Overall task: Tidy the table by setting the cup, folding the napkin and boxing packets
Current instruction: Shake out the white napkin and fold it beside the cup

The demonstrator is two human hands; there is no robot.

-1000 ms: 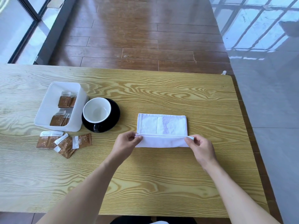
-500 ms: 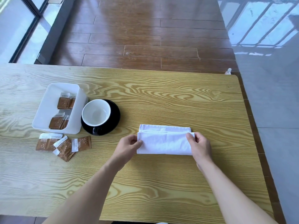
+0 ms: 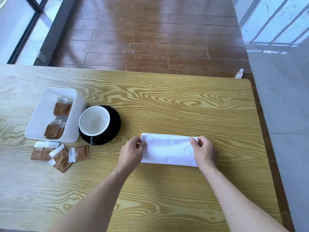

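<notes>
The white napkin is stretched flat between the hands, its far corners pinched by the left hand and the right hand. Being soft, light and limp, it is probably best gripped at corners, so layers are kept aligned.

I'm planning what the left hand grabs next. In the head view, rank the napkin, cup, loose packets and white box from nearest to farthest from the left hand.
1. Napkin: held at its left end by the left hand.
2. Cup: up and left, on its black saucer.
3. Loose packets: left, on the table.
4. White box: far left, behind the packets.
</notes>
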